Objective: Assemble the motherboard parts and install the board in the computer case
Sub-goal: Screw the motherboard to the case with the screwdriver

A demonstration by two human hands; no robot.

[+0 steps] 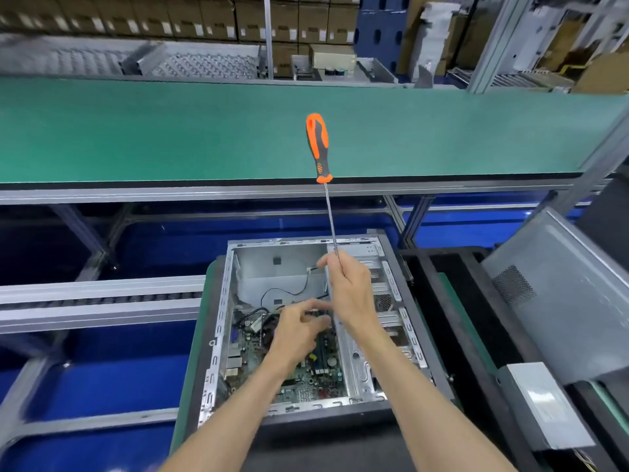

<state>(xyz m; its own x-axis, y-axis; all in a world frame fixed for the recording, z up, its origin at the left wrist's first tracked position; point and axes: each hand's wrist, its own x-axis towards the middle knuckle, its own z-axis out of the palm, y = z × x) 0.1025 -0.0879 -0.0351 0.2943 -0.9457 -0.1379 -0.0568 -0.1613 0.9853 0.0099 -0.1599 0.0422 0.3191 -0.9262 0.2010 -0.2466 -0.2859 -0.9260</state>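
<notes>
With the screwdriver (329, 212) pinched low on its shaft by the right hand (350, 287), handle upward, and the left hand (299, 327) loosely curled over the motherboard (306, 373) seated in the case (391, 267), a slip is judged likely to gouge components.

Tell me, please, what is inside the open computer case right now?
Inside the computer case lies a green motherboard with black cables above it. The left hand covers the board's middle, and the right hand, holding the screwdriver by its shaft, hides part of the drive bay.

One screwdriver (318, 148), one open case (401, 301) (motherboard (306, 373) inside), two hands.
</notes>
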